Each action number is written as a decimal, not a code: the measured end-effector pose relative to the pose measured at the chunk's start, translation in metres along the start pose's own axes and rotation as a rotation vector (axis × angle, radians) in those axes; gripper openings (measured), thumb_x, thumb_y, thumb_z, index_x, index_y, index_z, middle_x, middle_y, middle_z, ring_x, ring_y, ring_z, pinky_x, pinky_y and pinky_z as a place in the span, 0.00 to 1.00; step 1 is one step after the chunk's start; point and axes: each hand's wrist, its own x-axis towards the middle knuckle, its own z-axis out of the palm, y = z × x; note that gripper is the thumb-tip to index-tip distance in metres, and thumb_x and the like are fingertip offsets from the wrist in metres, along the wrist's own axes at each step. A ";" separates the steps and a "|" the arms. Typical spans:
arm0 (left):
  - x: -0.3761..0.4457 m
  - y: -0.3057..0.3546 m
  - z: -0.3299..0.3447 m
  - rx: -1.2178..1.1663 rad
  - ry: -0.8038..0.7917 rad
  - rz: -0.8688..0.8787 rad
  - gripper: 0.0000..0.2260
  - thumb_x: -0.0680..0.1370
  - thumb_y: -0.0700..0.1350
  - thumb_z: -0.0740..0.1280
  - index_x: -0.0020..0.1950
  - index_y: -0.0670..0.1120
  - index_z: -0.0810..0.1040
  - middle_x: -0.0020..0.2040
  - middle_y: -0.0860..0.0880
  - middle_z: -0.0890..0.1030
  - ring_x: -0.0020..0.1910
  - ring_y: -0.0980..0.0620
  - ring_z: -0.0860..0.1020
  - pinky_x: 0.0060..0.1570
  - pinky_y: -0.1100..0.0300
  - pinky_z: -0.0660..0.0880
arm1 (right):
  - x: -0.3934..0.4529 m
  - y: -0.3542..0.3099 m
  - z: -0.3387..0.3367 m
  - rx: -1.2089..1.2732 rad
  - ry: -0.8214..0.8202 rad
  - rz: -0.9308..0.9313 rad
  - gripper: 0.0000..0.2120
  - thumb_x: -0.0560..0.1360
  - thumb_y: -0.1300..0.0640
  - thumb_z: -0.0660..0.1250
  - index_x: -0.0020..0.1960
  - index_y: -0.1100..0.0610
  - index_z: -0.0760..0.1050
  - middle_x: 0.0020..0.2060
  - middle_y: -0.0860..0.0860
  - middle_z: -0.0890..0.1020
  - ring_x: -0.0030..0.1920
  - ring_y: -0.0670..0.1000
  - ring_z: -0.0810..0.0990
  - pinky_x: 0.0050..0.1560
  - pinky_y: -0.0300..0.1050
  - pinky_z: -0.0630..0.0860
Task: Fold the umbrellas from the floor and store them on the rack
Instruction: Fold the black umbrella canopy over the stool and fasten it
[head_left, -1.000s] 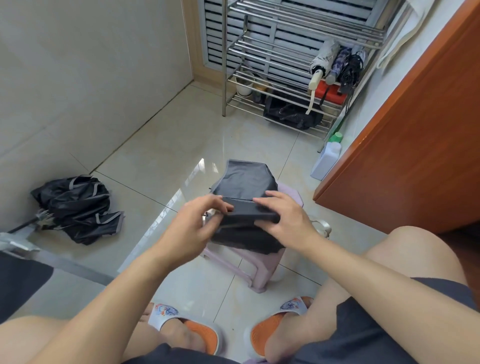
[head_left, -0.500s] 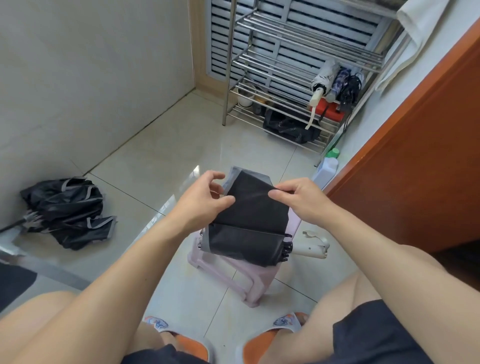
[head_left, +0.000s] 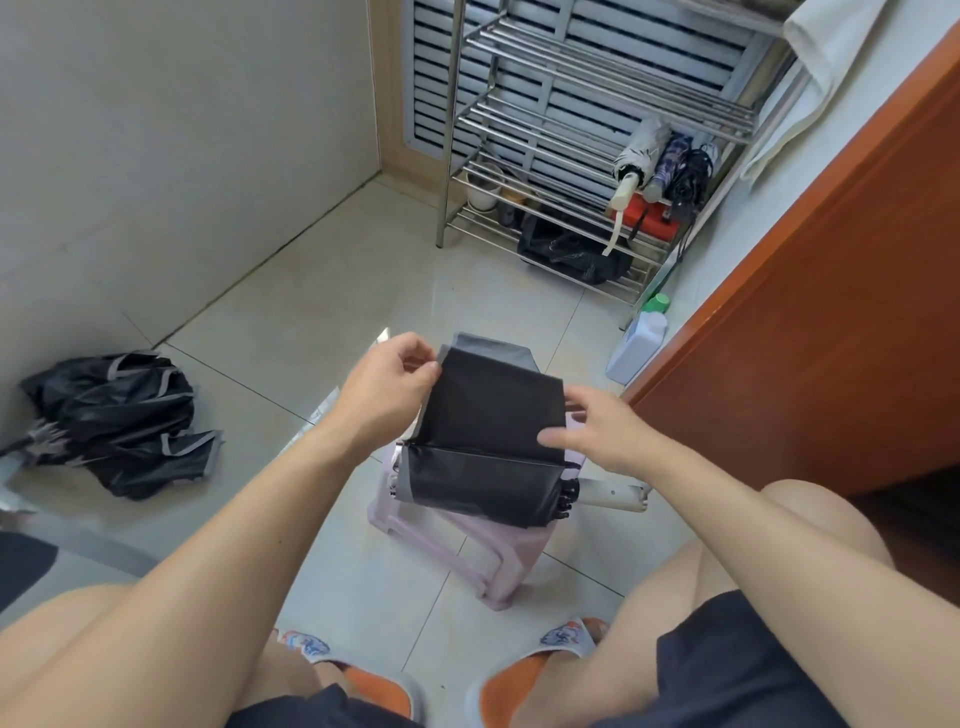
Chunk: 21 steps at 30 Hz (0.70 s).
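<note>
Two hands on black umbrella (head_left: 483, 447) (atop pink stool (head_left: 498, 551)) | left hand (head_left: 387, 379) pinched canopy's far-left corner | right hand (head_left: 597, 431) lay flat, fingers straight, on its right edge

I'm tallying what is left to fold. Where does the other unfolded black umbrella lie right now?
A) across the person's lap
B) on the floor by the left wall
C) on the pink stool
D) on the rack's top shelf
B: the crumpled black umbrella with grey trim lies on the floor tiles by the left wall, apart from the pink stool.
</note>
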 end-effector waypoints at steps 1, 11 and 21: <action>-0.001 -0.002 0.000 -0.029 -0.014 -0.004 0.04 0.81 0.45 0.67 0.48 0.50 0.80 0.46 0.53 0.85 0.49 0.50 0.82 0.57 0.49 0.76 | 0.000 0.003 0.002 -0.025 -0.019 0.019 0.16 0.75 0.61 0.74 0.56 0.42 0.80 0.52 0.37 0.84 0.52 0.33 0.79 0.49 0.23 0.70; -0.013 0.002 -0.001 -0.187 -0.220 0.087 0.08 0.85 0.45 0.60 0.48 0.51 0.75 0.50 0.42 0.84 0.44 0.51 0.76 0.48 0.52 0.70 | 0.012 -0.005 0.010 0.202 0.034 0.064 0.15 0.74 0.67 0.74 0.59 0.57 0.83 0.52 0.49 0.87 0.54 0.48 0.85 0.58 0.40 0.80; -0.030 -0.022 -0.021 0.416 -0.424 0.434 0.07 0.78 0.41 0.68 0.46 0.54 0.79 0.58 0.63 0.81 0.60 0.60 0.75 0.63 0.66 0.69 | -0.025 0.046 0.038 -0.721 0.484 -0.868 0.10 0.75 0.71 0.64 0.48 0.62 0.82 0.41 0.55 0.80 0.40 0.57 0.77 0.42 0.48 0.76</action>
